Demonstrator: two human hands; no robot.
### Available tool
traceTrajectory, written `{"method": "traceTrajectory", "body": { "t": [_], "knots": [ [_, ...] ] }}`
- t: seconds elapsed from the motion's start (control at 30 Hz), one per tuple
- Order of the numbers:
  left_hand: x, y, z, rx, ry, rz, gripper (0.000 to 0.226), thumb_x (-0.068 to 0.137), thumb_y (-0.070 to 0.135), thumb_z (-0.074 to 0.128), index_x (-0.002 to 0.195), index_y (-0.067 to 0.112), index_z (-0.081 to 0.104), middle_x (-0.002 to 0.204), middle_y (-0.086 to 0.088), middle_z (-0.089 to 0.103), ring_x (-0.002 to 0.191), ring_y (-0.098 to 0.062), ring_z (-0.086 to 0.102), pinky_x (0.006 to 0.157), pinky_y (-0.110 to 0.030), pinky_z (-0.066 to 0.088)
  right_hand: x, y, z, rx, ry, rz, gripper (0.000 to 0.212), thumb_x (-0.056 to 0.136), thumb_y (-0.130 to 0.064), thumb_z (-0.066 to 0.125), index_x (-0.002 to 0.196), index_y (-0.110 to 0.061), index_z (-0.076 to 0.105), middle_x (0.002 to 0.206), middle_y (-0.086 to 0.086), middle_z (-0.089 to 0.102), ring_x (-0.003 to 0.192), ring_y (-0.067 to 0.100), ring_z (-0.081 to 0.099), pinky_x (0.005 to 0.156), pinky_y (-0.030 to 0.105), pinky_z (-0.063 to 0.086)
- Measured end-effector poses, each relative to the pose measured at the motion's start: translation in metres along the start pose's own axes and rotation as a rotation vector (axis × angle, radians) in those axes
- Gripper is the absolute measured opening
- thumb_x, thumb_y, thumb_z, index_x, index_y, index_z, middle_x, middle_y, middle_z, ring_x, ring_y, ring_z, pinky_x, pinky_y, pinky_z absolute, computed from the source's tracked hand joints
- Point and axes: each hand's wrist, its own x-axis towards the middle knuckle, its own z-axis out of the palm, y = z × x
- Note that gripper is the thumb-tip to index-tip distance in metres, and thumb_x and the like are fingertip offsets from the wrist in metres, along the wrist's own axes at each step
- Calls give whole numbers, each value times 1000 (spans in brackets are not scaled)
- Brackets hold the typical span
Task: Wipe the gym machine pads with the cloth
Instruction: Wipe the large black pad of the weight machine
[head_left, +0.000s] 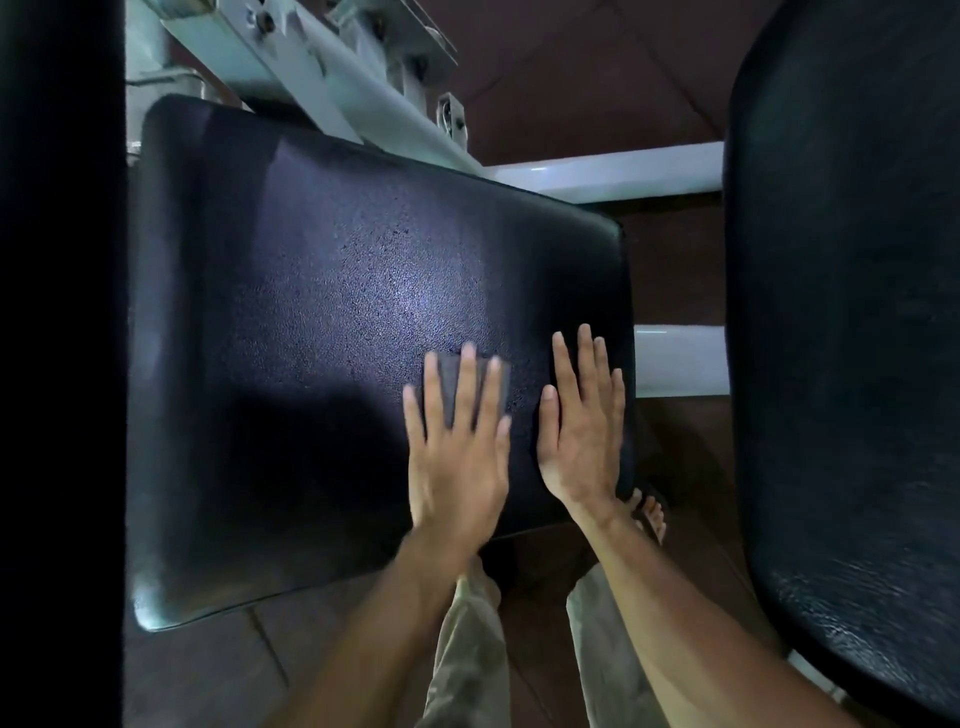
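Darkness is filling the 9 o'clock edge, where a black upright (62, 364) is blocking the view. Beside it the black pad (322, 312) is lying with its long axis running from 10 to 4 o'clock, white frame tubes (613, 171) showing past its 1 o'clock corner. The left hand (460, 457) is pressing flat, fingers spread, on a grey cloth (457, 384) toward 5 o'clock on the pad. The right hand (584, 426) is lying flat with fingers together near the pad's edge. A second pad (852, 338) is standing at 3 o'clock.

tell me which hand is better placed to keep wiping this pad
Left. The left hand is flat on the grey cloth, pressing it to the pad. The right hand lies bare near the pad's right edge, with no cloth under it.
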Motion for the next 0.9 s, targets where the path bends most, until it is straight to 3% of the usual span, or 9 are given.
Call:
{"method": "traceTrajectory", "body": {
  "t": [0.1, 0.2, 0.27, 0.37, 0.5, 0.63, 0.77, 0.9],
  "knots": [
    [92, -17, -16, 31, 33, 38, 56, 106, 40, 17, 159, 23, 9, 168, -4, 3, 154, -35, -2, 122, -52, -9, 0, 0, 0, -10, 10, -3, 53, 104, -33, 24, 156, -25, 19, 166, 0, 9, 154, 14, 1, 126, 43, 6],
    [165, -58, -36, 67, 90, -115, 58, 105, 41, 10, 159, 22, 6, 168, -5, 1, 154, -37, -4, 121, -56, -7, 0, 1, 2, -13, 29, -15, 53, 104, -32, 26, 156, -25, 21, 166, 1, 11, 154, 15, 4, 126, 42, 7],
    [156, -75, -41, 27, 118, -215, 58, 105, 42, 9, 159, 23, 3, 168, -4, 0, 154, -37, -3, 122, -57, -5, 1, 2, 2, -13, 29, -18, 53, 104, -31, 27, 156, -25, 22, 166, 1, 12, 154, 16, 5, 126, 43, 7],
    [63, -52, -32, -22, 123, -293, 57, 107, 41, 14, 159, 22, 2, 168, -4, -1, 154, -37, -2, 123, -56, 1, 1, 0, 0, -10, 15, -7, 53, 104, -32, 25, 156, -25, 21, 166, 1, 11, 154, 15, 4, 126, 43, 8],
    [-36, 2, 1, -31, 27, -55, 59, 105, 39, 24, 159, 21, 9, 168, -4, 4, 154, -37, 0, 124, -53, 8, 0, 0, -1, 1, 13, -11, 53, 104, -31, 26, 156, -24, 22, 166, 1, 10, 154, 15, 3, 125, 44, 8],
    [54, 3, -6, -1, 0, 83, 56, 106, 39, 19, 159, 23, 11, 168, -4, 4, 154, -35, -1, 123, -50, -6, 1, 0, 0, -5, 12, -8, 53, 104, -32, 25, 156, -25, 21, 166, 0, 10, 154, 14, 3, 126, 44, 9],
    [164, -42, -30, 56, 68, -75, 58, 104, 42, 6, 159, 23, 2, 168, -5, -2, 154, -35, -6, 122, -53, -8, 1, 1, 2, -15, 21, -15, 53, 104, -32, 27, 156, -25, 21, 166, 0, 11, 154, 15, 4, 126, 43, 8],
    [110, -57, -34, -19, 109, -193, 57, 106, 42, 11, 159, 22, 1, 168, -6, -2, 154, -37, -4, 122, -54, -5, 1, 1, 1, -4, 25, -15, 53, 104, -31, 28, 156, -25, 22, 166, 1, 12, 154, 16, 5, 126, 43, 8]
  ]
}}
